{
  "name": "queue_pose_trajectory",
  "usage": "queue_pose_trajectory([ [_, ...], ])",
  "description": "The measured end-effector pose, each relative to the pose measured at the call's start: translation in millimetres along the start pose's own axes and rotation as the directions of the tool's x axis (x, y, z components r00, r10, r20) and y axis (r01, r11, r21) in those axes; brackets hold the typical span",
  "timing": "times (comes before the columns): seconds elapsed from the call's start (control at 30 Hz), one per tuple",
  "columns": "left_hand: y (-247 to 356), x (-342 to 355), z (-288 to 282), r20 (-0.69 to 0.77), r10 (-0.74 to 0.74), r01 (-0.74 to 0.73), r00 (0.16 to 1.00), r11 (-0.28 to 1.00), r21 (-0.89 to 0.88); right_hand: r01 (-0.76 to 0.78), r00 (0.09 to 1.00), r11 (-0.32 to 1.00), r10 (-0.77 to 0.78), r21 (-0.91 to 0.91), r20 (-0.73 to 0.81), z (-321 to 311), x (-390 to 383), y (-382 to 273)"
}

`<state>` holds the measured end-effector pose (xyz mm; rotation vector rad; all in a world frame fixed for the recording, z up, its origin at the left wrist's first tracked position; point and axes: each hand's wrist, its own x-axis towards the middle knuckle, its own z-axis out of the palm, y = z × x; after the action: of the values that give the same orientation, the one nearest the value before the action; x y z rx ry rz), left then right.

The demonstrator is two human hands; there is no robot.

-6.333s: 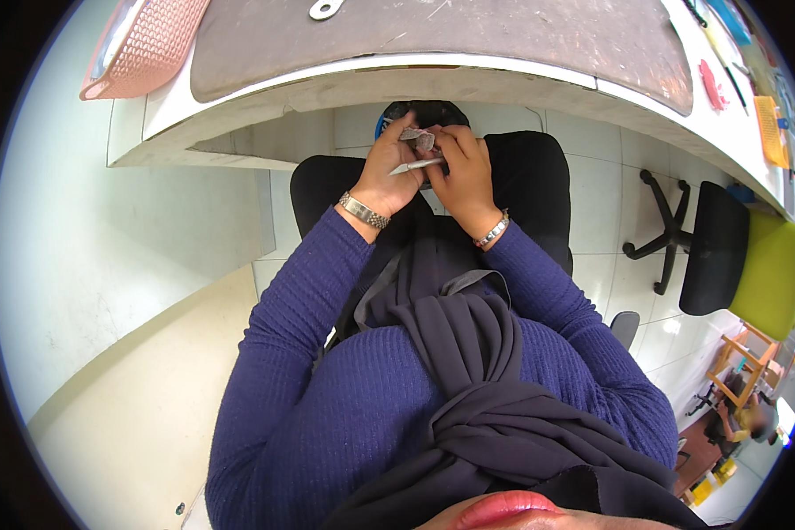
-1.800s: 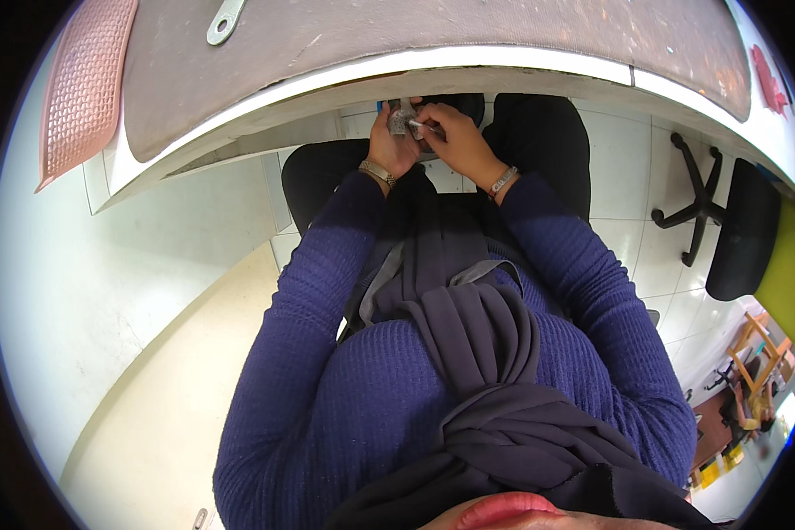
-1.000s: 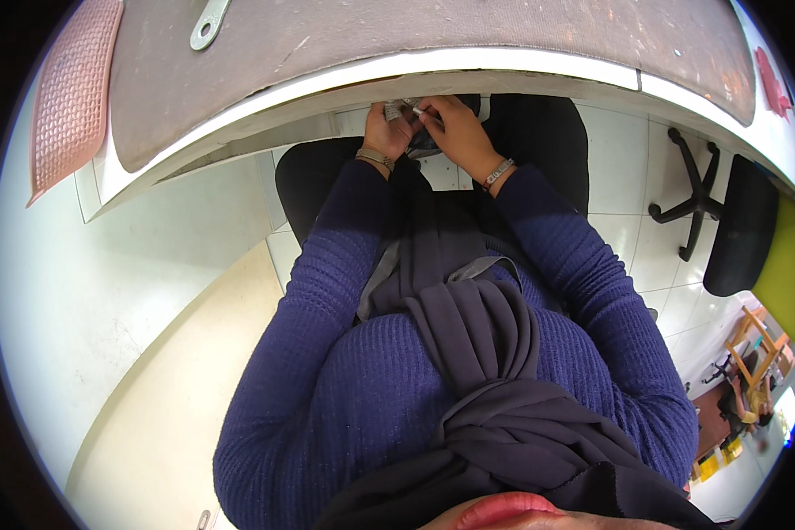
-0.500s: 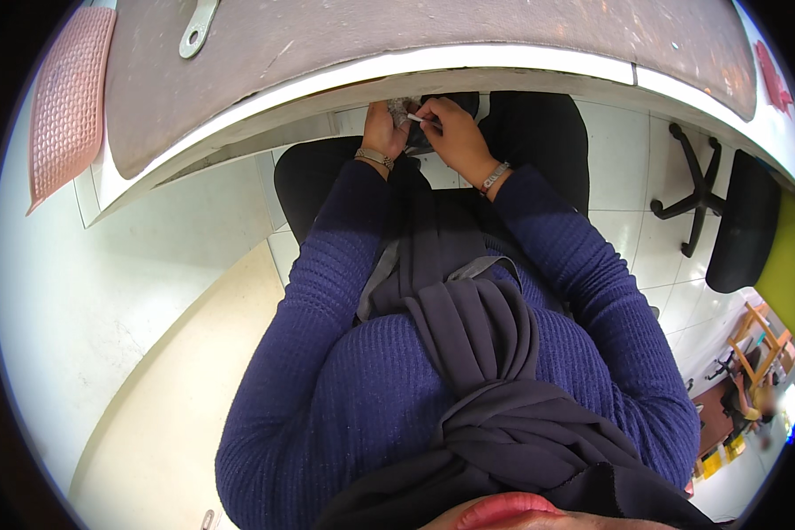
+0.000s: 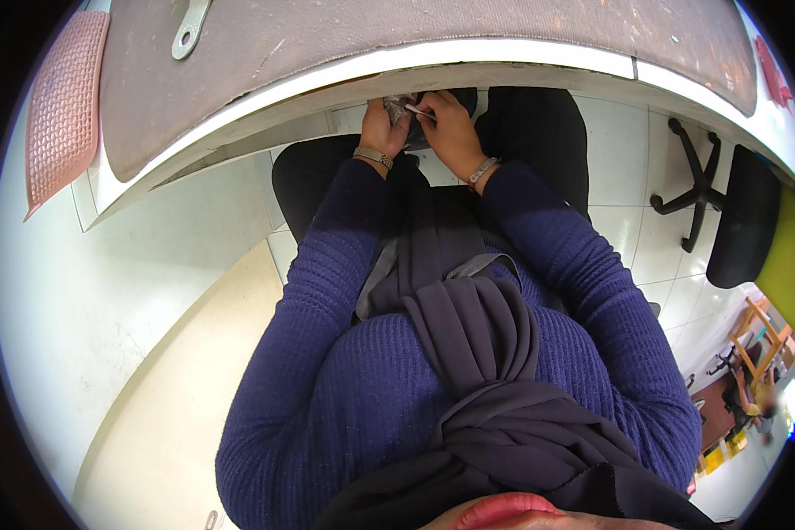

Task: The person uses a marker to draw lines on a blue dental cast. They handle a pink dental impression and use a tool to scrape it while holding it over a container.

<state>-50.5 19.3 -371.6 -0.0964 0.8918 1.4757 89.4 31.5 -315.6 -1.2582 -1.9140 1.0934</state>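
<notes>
My left hand (image 5: pixel 382 132) and my right hand (image 5: pixel 453 132) meet over my lap, just under the front edge of the table (image 5: pixel 495 53). A crinkled, silvery-grey thing (image 5: pixel 397 106) lies in my left hand, its fingers closed around it; its kind is unclear. Between the right hand's fingertips a thin white stick (image 5: pixel 421 112) is pinched, with its left end close to the silvery thing. Whether the two touch cannot be made out. The table edge hides what lies further forward.
A grey-brown mat covers the tabletop, with a flat metal piece with a holed end (image 5: pixel 185 40) on it. A pink woven-textured tray (image 5: pixel 64 115) sits at the left edge. To the right stands a black and green office chair (image 5: pixel 746 221). Another person (image 5: pixel 755 397) is in the far background.
My right hand has shifted slightly forward and left, and the white stick's tilt has changed a little. My left hand stays nearly in place, still around the silvery thing.
</notes>
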Motion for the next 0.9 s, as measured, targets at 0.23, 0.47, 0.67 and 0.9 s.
queue_pose_trajectory([
  [0.23, -2, 9, -9, -0.033, 0.017, -0.016, 0.999, 1.0, 0.025, 0.004, 0.998, 1.0, -0.006, -0.024, -0.064, 5, 3, 4],
  [0.47, 1, 8, -9, -0.089, 0.022, -0.021, 0.996, 1.0, 0.01, -0.041, 0.999, 0.998, 0.039, -0.057, -0.038, 4, 2, 4],
  [0.67, 0, 10, -13, -0.048, -0.018, 0.016, 0.999, 0.999, -0.04, -0.012, 1.0, 0.997, 0.013, -0.07, 0.016, 6, 3, 7],
  [0.9, -1, 12, -17, 0.001, -0.015, 0.015, 1.0, 1.0, 0.005, 0.008, 0.999, 0.991, -0.004, -0.13, 0.033, -3, 6, 2],
])
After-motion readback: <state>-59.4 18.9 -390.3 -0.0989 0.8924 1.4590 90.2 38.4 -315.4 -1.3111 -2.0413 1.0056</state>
